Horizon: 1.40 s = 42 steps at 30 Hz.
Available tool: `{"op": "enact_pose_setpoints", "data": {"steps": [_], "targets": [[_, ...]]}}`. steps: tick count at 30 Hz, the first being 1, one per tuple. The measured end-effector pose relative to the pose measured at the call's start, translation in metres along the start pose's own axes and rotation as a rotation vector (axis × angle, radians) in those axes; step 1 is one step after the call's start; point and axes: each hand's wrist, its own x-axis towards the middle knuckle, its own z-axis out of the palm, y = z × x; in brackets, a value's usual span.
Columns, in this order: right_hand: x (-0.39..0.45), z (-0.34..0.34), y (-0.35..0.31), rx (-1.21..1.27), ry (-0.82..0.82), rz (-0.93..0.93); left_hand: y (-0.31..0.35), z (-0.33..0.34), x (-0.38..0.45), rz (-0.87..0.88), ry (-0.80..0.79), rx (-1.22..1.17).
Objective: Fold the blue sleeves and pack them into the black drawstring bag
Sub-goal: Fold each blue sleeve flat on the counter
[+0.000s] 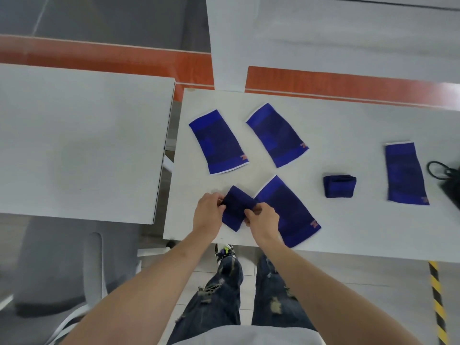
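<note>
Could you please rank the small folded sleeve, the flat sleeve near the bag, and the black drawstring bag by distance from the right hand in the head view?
From the right hand:
1. Small folded sleeve, to its right.
2. Flat sleeve near the bag, farther right.
3. Black drawstring bag, at the right edge.

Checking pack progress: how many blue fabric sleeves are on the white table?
6. Flat: two at the far left, one by the right hand, one far right. Folded: one mid-table, one in both hands.

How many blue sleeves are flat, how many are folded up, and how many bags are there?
Flat blue sleeves: 4
Folded blue sleeves: 2, one lying alone, one held in both hands
Black bags: 1
Total: 7
</note>
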Motion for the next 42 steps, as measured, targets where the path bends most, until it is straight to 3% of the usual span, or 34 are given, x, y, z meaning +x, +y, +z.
{"op": "enact_pose_setpoints", "data": {"steps": [14, 17, 23, 26, 31, 35, 38, 42], "targets": [[-0.004, 0.007, -0.002, 0.127, -0.035, 0.008, 0.001, -0.005, -0.002, -0.137, -0.203, -0.243], [-0.004, 0.005, -0.006, 0.135, -0.081, -0.007, 0.003, -0.006, -0.003, -0.108, -0.2, -0.2], [-0.004, -0.011, -0.025, 0.272, -0.176, -0.132, 0.009, -0.027, -0.01, -0.039, -0.211, -0.5], [-0.004, -0.02, -0.037, 0.293, -0.205, -0.27, 0.01, -0.039, -0.007, 0.056, -0.143, -0.536], [-0.002, -0.03, -0.036, 0.04, -0.13, -0.591, 0.003, -0.052, -0.01, 0.325, 0.154, -0.176], [0.007, -0.03, -0.007, -0.323, -0.061, -0.895, -0.021, -0.043, -0.02, 0.458, 0.009, 0.026], [0.006, -0.027, 0.013, -0.505, -0.144, -0.882, -0.039, -0.03, -0.03, 0.411, -0.105, 0.084], [0.002, -0.024, 0.02, -0.538, -0.278, -0.731, -0.043, -0.022, -0.038, 0.303, -0.107, 0.026]]}}
